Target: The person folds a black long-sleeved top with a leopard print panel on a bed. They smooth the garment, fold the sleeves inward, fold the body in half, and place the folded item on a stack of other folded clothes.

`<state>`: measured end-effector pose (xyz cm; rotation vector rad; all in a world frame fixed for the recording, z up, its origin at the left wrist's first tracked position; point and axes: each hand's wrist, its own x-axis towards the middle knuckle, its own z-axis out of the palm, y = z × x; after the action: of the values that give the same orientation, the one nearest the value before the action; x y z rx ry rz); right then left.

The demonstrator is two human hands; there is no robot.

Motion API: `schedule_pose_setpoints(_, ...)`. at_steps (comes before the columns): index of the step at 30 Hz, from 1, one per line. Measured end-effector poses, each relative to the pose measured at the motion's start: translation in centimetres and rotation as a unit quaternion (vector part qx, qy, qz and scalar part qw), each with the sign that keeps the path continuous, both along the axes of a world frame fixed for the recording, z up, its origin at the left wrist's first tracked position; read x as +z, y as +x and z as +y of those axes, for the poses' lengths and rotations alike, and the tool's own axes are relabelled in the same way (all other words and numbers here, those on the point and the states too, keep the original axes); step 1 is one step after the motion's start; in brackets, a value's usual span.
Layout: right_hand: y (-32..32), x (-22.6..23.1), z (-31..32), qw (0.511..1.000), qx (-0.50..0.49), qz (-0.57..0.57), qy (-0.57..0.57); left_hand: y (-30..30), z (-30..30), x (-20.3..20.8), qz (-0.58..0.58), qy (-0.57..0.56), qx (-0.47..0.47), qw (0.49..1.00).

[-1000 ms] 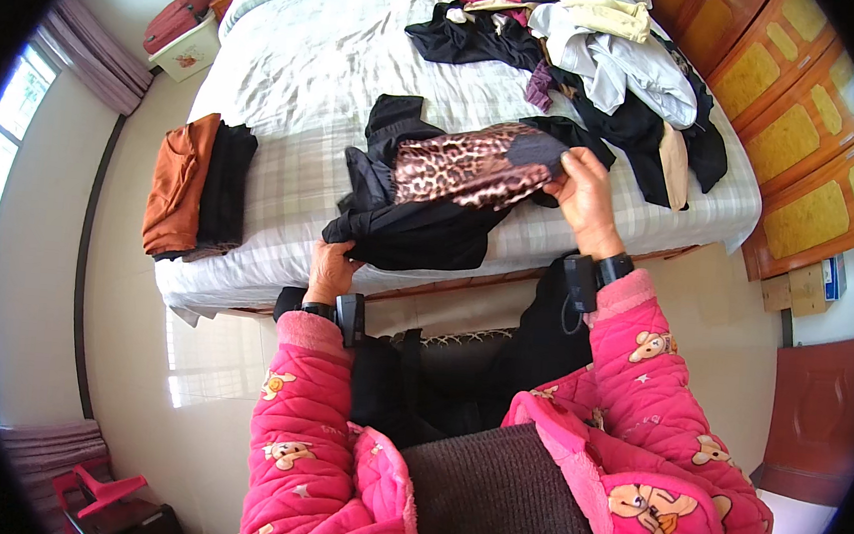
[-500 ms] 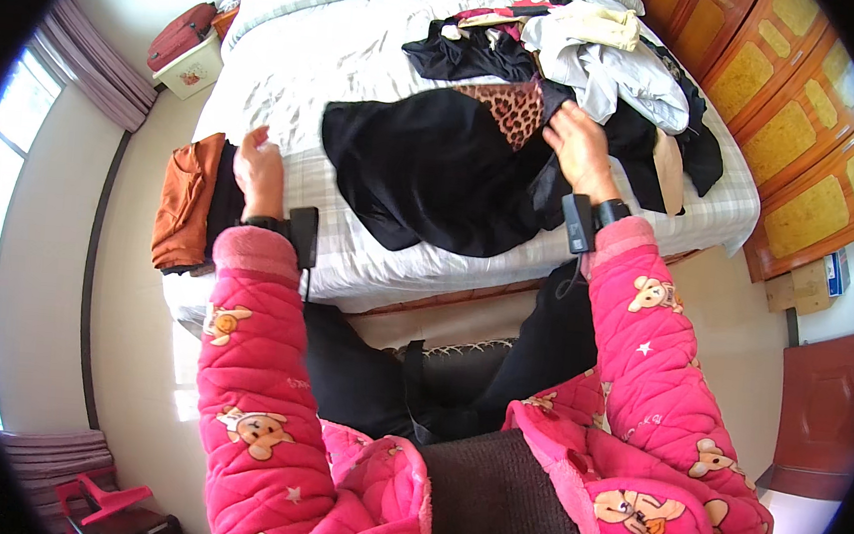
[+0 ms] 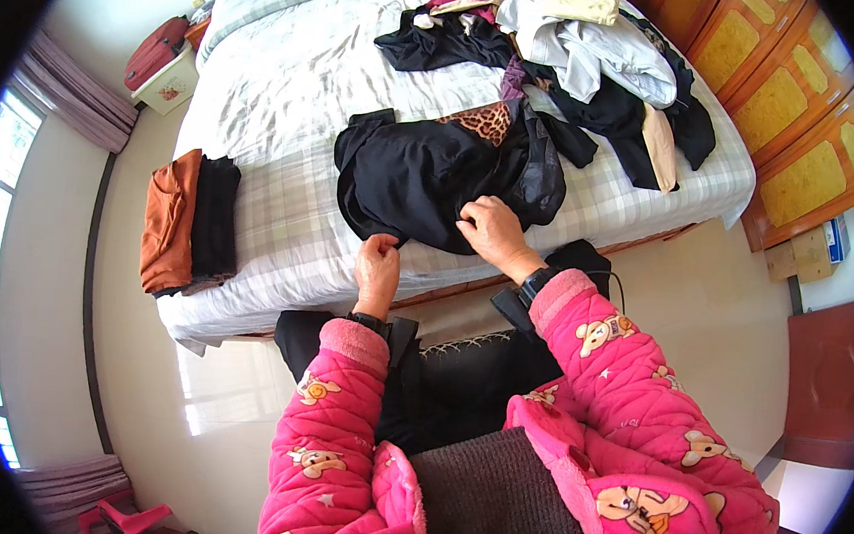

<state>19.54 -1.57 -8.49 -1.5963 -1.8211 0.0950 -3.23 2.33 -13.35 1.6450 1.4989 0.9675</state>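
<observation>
A black garment with a leopard-print patch (image 3: 409,175) lies spread near the front of the bed, its sheer dark part on the right. My left hand (image 3: 377,271) is closed at the garment's near left edge, fingertips pinched on the cloth. Farther right, my right hand (image 3: 495,234) pinches the same garment along its near side. Left of it sit folded clothes, an orange one (image 3: 170,222) beside a black one (image 3: 215,215).
The bed (image 3: 284,165) has a pale checked cover. A heap of loose clothes, with a white garment (image 3: 589,54) on top, lies at its back right. Wooden wardrobe doors (image 3: 780,184) stand to the right. At the far left, a red bag (image 3: 156,52) rests on a white box (image 3: 169,84).
Both hands have come nearer to me and closed on the garment's near edge; the left moved right, off the bare cover. The garment's outline has shifted, and its leopard patch shows less.
</observation>
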Motion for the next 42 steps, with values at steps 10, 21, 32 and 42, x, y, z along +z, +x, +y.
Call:
schedule_pose_setpoints(10,-4.8,2.4,-3.6,0.981,0.174,0.087,0.007,5.5,1.6,6.9,0.109,-0.039,-0.051,0.992)
schedule_pose_setpoints(21,1.0,0.5,-3.8,0.973,0.069,0.204,-0.083,6.7,5.8,5.1,0.067,0.014,-0.054,0.996)
schedule_pose_setpoints(32,-1.9,1.0,1.4,0.981,-0.076,0.175,0.042,2.7,0.4,7.3,-0.214,-0.024,-0.046,0.975)
schedule_pose_setpoints(42,1.3,6.8,4.9,0.966,0.051,0.252,0.023,2.5,1.2,10.5,0.151,0.141,-0.033,0.978)
